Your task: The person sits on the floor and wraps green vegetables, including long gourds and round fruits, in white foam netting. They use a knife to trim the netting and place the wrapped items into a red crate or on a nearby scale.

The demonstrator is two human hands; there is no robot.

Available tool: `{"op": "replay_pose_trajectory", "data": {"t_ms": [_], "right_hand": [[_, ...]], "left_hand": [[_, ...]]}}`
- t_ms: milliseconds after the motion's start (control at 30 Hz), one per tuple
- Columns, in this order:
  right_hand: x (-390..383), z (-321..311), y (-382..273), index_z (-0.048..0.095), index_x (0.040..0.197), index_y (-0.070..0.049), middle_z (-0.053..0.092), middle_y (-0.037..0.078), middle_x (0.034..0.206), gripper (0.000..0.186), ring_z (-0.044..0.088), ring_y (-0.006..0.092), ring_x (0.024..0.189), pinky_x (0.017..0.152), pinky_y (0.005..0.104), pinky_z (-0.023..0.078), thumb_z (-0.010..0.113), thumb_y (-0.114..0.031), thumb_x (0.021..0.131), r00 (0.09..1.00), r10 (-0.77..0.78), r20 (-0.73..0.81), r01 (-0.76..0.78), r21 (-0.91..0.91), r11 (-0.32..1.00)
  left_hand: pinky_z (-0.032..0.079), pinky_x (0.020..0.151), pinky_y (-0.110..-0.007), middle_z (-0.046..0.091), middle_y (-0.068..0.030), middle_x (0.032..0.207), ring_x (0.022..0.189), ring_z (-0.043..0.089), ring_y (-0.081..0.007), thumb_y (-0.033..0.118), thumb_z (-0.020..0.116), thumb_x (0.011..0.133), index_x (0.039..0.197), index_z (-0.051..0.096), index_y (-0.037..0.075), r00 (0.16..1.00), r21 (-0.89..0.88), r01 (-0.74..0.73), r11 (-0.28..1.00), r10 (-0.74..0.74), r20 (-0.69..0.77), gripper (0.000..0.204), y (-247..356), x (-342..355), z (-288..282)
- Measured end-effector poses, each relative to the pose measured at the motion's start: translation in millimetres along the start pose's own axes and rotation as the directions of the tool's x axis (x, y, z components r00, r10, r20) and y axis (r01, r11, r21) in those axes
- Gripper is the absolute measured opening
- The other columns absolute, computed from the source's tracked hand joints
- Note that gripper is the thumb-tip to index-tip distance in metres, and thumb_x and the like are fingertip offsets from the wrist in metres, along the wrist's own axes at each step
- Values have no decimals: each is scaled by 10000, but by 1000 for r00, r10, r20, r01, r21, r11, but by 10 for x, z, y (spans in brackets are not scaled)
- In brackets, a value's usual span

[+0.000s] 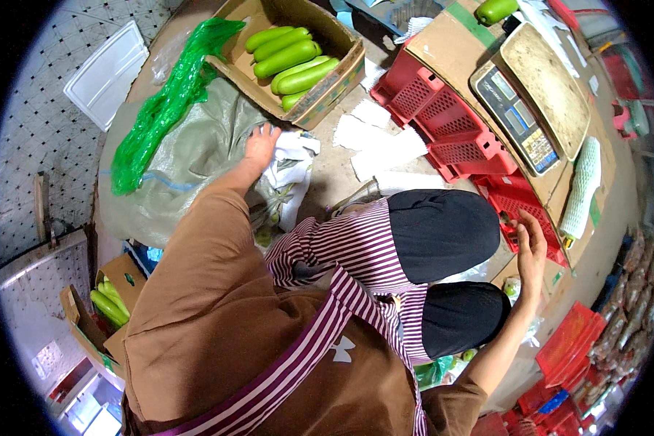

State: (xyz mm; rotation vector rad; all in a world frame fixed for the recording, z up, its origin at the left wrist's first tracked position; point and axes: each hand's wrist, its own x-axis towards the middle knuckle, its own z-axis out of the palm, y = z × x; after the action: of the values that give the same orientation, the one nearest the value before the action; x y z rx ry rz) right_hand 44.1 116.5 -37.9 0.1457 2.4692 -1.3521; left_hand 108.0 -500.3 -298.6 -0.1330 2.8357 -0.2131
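Note:
My left hand (261, 145) reaches forward and rests, fingers spread, at the edge of a white and dark patterned cloth (292, 156). The cloth lies against a greyish plastic sack (174, 149). Just beyond that hand is a cardboard box (330, 102) holding several long light-green gourds (287, 58). My right hand (530, 247) hangs by my right knee, next to a red plastic crate (519, 200). Its fingers are loosely bent and apart, and I see nothing held in them.
Crumpled green plastic film (163, 109) lies on the sack. White paper pieces (389, 149) litter the floor. On cardboard over red crates stand a digital scale (519, 109) and a gourd in a white foam net (583, 189). Another gourd box (120, 291) stands at left, near a white lid (107, 73).

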Motion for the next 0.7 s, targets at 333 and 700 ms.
{"op": "replay_pose_trajectory", "data": {"t_ms": [333,700], "right_hand": [[-124,-147,124,580,1245,-8,651,90,1077,289,628,163,993,824,287,499,517,-138,995,999,8,-32,-9,-40,999],[-95,7,-116,603,1212,-15,696,89,993,275,644,142,869,780,278,512,562,-104,954,995,-74,-72,70,-57,996]], "left_hand": [[480,800,-412,585,-102,912,864,559,-329,16,577,769,869,632,59,848,-454,-528,718,416,-328,121,924,-371,-504],[445,979,-371,673,-121,1064,1104,601,-280,13,684,775,835,686,75,813,-818,-520,247,436,-386,86,2491,372,-1520]]}}
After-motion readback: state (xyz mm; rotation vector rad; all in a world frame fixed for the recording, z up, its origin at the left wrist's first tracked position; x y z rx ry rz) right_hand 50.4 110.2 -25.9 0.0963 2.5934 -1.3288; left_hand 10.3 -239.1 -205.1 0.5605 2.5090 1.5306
